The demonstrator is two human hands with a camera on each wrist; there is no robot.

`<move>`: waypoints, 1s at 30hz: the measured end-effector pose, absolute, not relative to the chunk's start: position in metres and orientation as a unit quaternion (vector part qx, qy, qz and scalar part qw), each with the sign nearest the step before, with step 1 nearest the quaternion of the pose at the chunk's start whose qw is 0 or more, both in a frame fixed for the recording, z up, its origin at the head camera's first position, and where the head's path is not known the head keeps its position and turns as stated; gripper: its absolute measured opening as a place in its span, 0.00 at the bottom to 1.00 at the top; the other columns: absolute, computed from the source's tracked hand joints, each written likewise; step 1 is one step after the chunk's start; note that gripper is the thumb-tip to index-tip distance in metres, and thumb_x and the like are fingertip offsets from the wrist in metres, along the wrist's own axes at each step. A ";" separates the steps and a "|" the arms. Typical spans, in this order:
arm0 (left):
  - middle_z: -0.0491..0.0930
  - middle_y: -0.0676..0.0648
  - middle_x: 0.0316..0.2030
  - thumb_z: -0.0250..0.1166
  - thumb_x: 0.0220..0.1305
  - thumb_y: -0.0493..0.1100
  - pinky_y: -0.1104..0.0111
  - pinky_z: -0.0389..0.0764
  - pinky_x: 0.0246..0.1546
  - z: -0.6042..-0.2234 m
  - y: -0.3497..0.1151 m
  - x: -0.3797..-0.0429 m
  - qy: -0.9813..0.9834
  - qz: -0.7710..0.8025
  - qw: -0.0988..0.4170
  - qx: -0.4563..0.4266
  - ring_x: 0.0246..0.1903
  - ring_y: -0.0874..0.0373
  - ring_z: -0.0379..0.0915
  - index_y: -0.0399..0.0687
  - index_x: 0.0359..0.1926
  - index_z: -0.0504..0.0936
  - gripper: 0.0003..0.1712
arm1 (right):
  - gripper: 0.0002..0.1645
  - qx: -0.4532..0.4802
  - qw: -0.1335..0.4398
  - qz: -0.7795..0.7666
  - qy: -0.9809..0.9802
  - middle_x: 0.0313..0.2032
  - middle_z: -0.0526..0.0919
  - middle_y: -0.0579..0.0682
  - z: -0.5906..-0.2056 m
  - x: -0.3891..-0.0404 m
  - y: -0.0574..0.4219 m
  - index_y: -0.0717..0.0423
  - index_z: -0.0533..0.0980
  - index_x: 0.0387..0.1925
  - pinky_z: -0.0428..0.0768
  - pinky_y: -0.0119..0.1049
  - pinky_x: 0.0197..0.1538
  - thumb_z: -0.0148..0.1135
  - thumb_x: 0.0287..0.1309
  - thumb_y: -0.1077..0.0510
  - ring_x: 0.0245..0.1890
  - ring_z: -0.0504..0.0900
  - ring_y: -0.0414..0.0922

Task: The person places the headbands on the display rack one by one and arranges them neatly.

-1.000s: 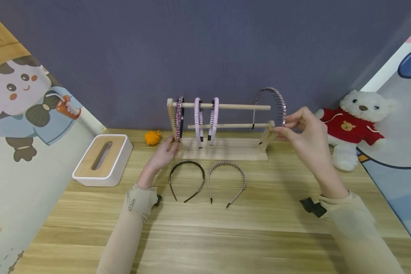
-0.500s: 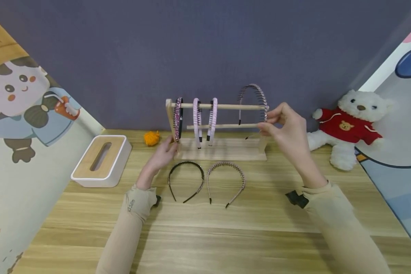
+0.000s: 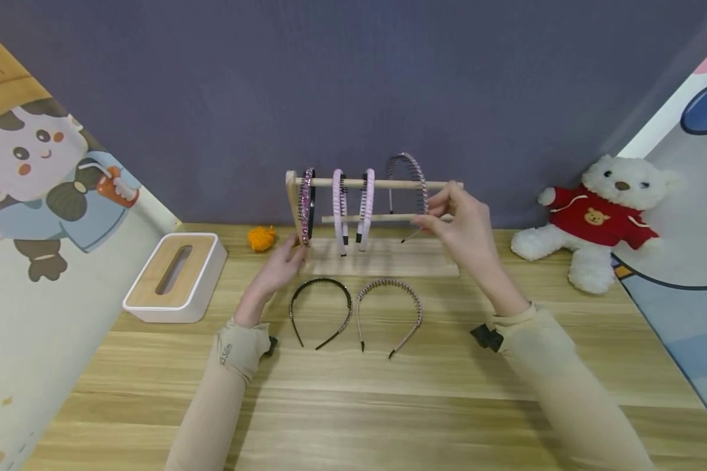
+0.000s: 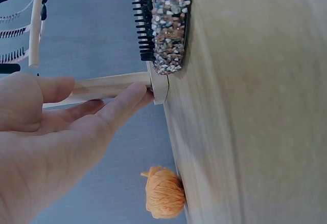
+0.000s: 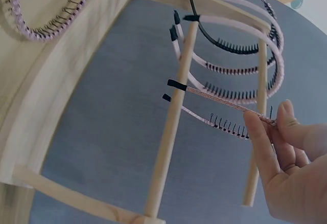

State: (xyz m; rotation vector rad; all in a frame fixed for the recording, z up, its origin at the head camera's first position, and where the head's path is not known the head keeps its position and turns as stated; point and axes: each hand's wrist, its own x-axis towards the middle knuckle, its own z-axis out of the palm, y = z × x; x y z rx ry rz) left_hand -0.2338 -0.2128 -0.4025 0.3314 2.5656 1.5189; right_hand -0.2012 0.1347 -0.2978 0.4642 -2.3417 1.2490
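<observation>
My right hand [image 3: 465, 226] pinches one side of a thin pink toothed headband [image 3: 417, 169]. In the right wrist view, this headband's arms straddle the front rod [image 5: 168, 137], and its black tips point out past it. My left hand [image 3: 278, 267] holds the left upright [image 4: 110, 86] of the wooden headband rack [image 3: 383, 263], low down by the base. Left of the pinched headband, two pale pink wrapped headbands [image 3: 365, 209] hang on the rods. At the left end hang a glittery pink headband [image 3: 306, 206] and a black one behind it.
A black headband [image 3: 321, 281] and a pink toothed headband [image 3: 419, 307] lie on the table before the rack. To the left are an orange yarn ball [image 3: 262, 238] and a tissue box [image 3: 173, 275]. A white teddy bear [image 3: 595, 216] in red sits at right.
My right hand has moved the pinched pink headband leftward, from beyond the rack's right end to the right half of the rods. My left hand has stayed at the upright.
</observation>
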 end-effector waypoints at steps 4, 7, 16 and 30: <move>0.72 0.29 0.67 0.46 0.88 0.48 0.63 0.74 0.34 -0.411 -0.219 -0.238 0.840 0.523 0.066 0.129 0.34 0.51 0.69 0.34 0.80 0.60 0.31 | 0.18 0.162 0.198 0.454 -0.854 0.34 0.88 0.61 -0.303 -0.201 0.130 0.68 0.76 0.42 0.81 0.22 0.33 0.79 0.58 0.67 0.28 0.90 0.54; 0.74 0.29 0.63 0.46 0.88 0.48 0.65 0.72 0.32 -0.410 -0.219 -0.238 0.840 0.523 0.066 0.130 0.32 0.54 0.67 0.34 0.80 0.60 0.31 | 0.17 0.164 0.187 0.459 -0.853 0.34 0.87 0.61 -0.306 -0.201 0.128 0.68 0.76 0.42 0.83 0.24 0.33 0.78 0.60 0.68 0.28 0.89 0.53; 0.70 0.26 0.70 0.45 0.88 0.42 0.65 0.73 0.34 -0.398 -0.212 -0.231 0.855 0.504 0.069 0.103 0.40 0.45 0.71 0.31 0.82 0.56 0.31 | 0.19 0.167 0.178 0.469 -0.849 0.34 0.87 0.60 -0.314 -0.203 0.124 0.69 0.76 0.42 0.88 0.38 0.43 0.80 0.56 0.69 0.29 0.89 0.51; 0.70 0.27 0.69 0.45 0.88 0.42 0.61 0.75 0.38 -0.400 -0.213 -0.231 0.854 0.506 0.068 0.103 0.40 0.43 0.72 0.32 0.81 0.58 0.30 | 0.24 0.182 0.170 0.463 -0.851 0.38 0.88 0.61 -0.319 -0.202 0.120 0.68 0.75 0.48 0.83 0.25 0.34 0.81 0.56 0.67 0.35 0.89 0.55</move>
